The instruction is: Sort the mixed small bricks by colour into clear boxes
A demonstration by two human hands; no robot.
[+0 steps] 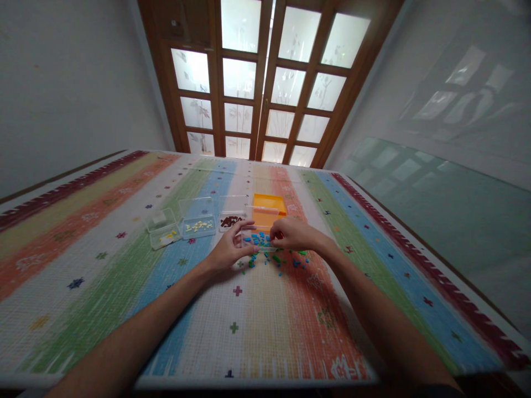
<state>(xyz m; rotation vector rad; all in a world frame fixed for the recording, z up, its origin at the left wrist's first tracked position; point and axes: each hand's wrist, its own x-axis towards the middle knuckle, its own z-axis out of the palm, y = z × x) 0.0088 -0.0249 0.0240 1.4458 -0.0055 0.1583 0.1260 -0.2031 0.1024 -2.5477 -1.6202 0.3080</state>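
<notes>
A clear plastic box (269, 250) holding small blue pieces (255, 239) is in front of me. My left hand (227, 249) grips its left side, thumb near the front edge and fingers at the back. Over the right end of the box, my right hand (293, 233) is closed with fingertips pinched together; whatever is between them is hidden. Loose green pieces (276, 258) and blue bits (296, 263) lie scattered on the tablecloth just in front of the box and below my right hand.
Behind my hands stands an open orange box (269, 200). To the left are open clear boxes: one with dark brown pieces (230, 221), one with pale yellow pieces (199, 226), another with yellow and white bits (168, 237). A striped tablecloth (166, 309) covers the table.
</notes>
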